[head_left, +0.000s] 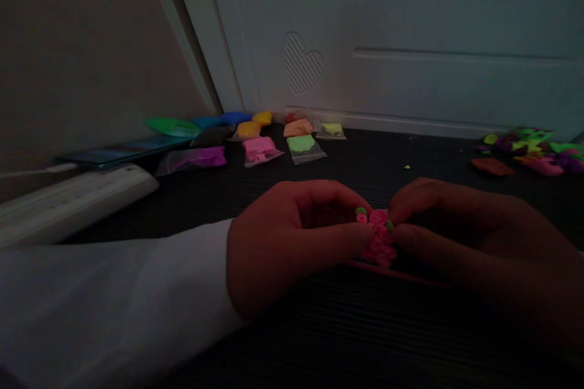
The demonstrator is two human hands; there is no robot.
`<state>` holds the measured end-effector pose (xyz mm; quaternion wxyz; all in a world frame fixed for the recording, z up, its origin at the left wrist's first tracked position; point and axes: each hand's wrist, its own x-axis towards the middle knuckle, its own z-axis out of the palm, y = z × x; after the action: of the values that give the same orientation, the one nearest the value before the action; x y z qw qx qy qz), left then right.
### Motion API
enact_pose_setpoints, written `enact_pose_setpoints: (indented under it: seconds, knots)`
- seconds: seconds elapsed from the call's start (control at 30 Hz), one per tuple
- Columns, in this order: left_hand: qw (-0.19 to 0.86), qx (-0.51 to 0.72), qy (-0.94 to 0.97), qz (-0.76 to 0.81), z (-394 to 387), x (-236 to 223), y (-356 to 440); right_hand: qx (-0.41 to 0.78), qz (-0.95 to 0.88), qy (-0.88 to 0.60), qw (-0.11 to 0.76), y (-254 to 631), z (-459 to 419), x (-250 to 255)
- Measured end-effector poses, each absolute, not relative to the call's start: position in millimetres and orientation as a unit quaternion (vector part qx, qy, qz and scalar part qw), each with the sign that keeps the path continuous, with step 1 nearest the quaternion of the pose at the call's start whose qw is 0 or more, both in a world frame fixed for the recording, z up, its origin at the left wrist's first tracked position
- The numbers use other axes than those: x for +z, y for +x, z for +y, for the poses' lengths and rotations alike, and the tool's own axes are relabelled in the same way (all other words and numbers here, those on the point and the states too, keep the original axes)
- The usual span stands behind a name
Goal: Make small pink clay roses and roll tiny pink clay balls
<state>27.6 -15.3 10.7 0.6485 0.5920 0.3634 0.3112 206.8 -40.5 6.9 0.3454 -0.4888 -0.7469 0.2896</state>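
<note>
Left hand (pixel 285 240): is pinching the pink flowers (pixel 379 244) with thumb and finger.
Right hand (pixel 479 234): is pinching the green leaf (pixel 389 227) at their right side.
Between both hands: the pink flowers are sitting over the dark bench (pixel 319 334).
Behind: little bags (pixel 260 149) are lying.

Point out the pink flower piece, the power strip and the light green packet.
Pink flower piece (pixel 381 248): head view, on the rosettes between the hands.
Power strip (pixel 86 196): head view, on its upper face.
Light green packet (pixel 301 144): head view, on its green contents.
</note>
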Motion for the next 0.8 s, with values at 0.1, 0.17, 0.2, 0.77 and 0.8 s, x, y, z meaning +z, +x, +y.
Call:
enact_pose_setpoints:
  seconds: [0.1, 0.17, 0.2, 0.77, 0.8]
  knots:
    - [0.651, 0.305, 0.590, 0.368, -14.9, 10.9, 27.3, 0.288, -0.739, -0.500, 0.347, 206.1, -41.4, 7.0]
    - [0.654, 0.305, 0.588, 0.366, -14.8, 11.2, 26.8, 0.286, -0.741, -0.498, 0.347, 205.5, -41.7, 7.0]
    - [0.654, 0.307, 0.587, 0.365, -14.9, 11.4, 26.7, 0.286, -0.741, -0.498, 0.348, 205.5, -41.8, 7.0]
    - [0.650, 0.279, 0.599, 0.375, -14.1, 9.5, 26.8, 0.265, -0.765, -0.475, 0.346, 206.0, -43.2, 7.4]
    - [0.649, 0.283, 0.596, 0.379, -14.6, 10.0, 27.2, 0.267, -0.763, -0.477, 0.344, 205.9, -43.3, 7.6]
